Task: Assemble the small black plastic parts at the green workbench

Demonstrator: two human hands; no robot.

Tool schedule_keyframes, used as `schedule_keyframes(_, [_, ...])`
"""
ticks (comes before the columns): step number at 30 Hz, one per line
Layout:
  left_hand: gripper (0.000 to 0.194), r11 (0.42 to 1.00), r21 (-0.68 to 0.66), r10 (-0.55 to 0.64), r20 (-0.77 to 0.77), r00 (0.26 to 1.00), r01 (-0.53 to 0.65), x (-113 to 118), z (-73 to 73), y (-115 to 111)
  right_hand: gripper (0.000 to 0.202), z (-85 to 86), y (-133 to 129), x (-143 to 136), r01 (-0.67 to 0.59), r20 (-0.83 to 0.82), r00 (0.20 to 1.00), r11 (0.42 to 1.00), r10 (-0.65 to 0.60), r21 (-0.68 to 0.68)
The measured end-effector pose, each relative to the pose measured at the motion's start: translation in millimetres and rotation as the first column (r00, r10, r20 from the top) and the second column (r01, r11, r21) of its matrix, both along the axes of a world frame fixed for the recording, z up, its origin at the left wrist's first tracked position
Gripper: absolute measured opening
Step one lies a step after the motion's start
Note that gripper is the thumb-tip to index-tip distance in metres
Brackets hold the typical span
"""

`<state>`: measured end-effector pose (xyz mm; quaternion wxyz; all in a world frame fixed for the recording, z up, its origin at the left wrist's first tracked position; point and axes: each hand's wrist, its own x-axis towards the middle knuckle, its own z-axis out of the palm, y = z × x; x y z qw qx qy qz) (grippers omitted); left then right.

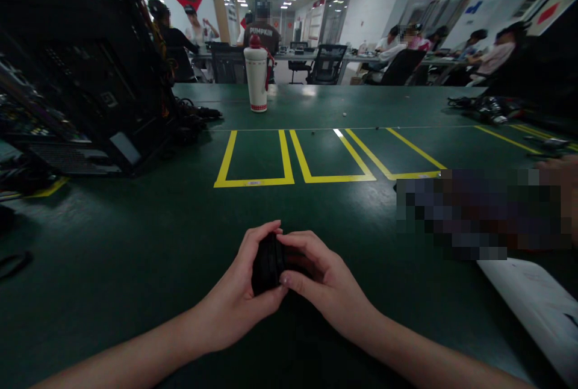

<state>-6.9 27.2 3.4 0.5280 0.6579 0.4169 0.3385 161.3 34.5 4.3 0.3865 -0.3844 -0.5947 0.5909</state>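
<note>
Close in front of me, a small black object [267,264] is held between both hands above the dark green tabletop [189,226]; its kind cannot be made out. My left hand [241,286] wraps around its left side, fingers over the top and thumb below. From the right, my right hand [318,268] pinches its edge with the thumb and fingertips, the palm side hollow. The hands hide part of the object's outline.
Yellow tape rectangles [253,183] mark the table ahead. Beyond them stands a white bottle [257,82] with a red lid. An open computer case [85,88] with cables fills the left. At right lie a white device [533,292] and another person's hand [557,190]. People sit farther back.
</note>
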Motion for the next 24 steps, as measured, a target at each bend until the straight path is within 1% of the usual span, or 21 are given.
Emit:
schedule_keyframes(5, [0.065,1.000,0.013,-0.007,-0.004,1.000,0.007,0.0,2.0,-1.2,0.031,0.7,-0.5,0.5,-0.005,0.045,0.999,0.999,0.002,0.051])
schedule_keyframes(8, [0.066,1.000,0.026,-0.014,-0.024,1.000,0.015,0.2,2.4,-2.0,0.022,-0.3,0.0,0.4,0.006,0.009,1.000,0.999,-0.006,0.042])
schedule_keyframes(10, [0.066,0.999,0.041,-0.021,-0.045,0.999,0.022,0.1,2.4,-2.0,0.020,-0.2,0.4,0.5,-0.002,-0.027,1.000,0.999,0.003,0.035])
schedule_keyframes(16, [0.065,0.999,0.037,-0.011,-0.020,1.000,0.012,0.1,0.7,-1.8,0.036,4.1,-1.6,1.7,-0.015,-0.005,1.000,0.999,0.015,0.046])
schedule_keyframes(22, [0.064,1.000,0.025,-0.019,-0.014,1.000,0.019,0.1,0.6,-2.5,0.038,3.3,-6.1,0.6,0.019,0.046,0.999,0.994,-0.024,0.109])
schedule_keyframes(24, [0.065,0.999,0.030,-0.019,-0.024,1.000,0.019,0.1,1.3,-2.3,0.035,2.8,-6.0,0.7,0.017,0.052,0.998,0.995,-0.022,0.099])
